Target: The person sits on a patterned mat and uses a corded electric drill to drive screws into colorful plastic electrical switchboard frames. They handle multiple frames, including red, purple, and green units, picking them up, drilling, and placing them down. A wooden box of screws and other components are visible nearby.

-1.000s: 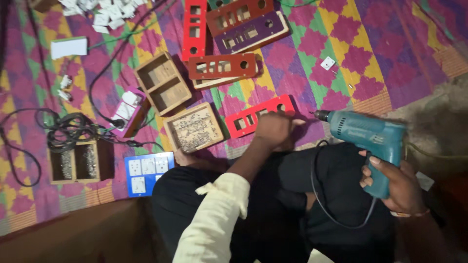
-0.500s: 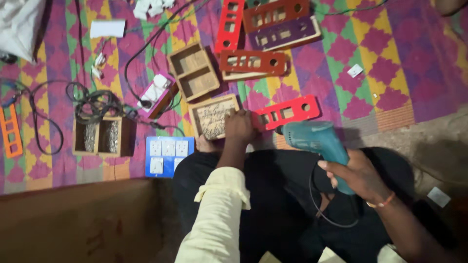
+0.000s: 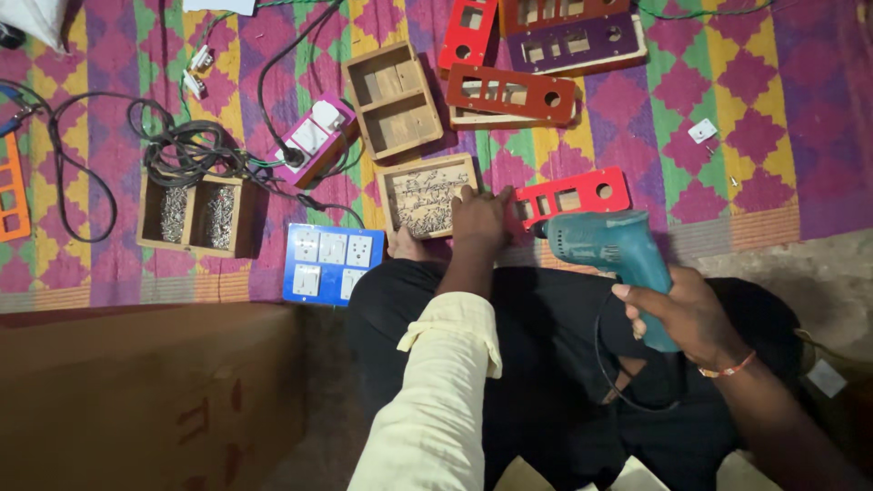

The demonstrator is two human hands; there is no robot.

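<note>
— While our right hand (image 3: 693, 314) is wrapped tight round the grip of the teal electric drill (image 3: 611, 255), where does the left hand (image 3: 479, 221) sit?

— It rests at the seam between the wooden box of screws (image 3: 427, 195) and the red cut-out plate (image 3: 568, 195), fingers curled downward. We cannot tell whether it pinches a screw or merely presses on the plate's edge; the fingertips are hidden.

— How would we judge the drill to handle?

— Front-heavy, we think, with a hard plastic body that won't give. The pistol grip is the sound place to hold, and that is where our right hand has it. Its black cord (image 3: 607, 364) loops over our lap and could drag.

— And the plate?

— Thin, stiff and light, lying flat on the patterned mat (image 3: 746, 173) just ahead of our knees, touching the drill's nose. With those window cut-outs it probably skates if pressed off-centre, so a flat palm near one end suits it. Its edges may be sharp.

— Screws?

— Small, loose, easily spilled; pick from above. A blue switch panel (image 3: 327, 264) lies just left of our knee.
</note>
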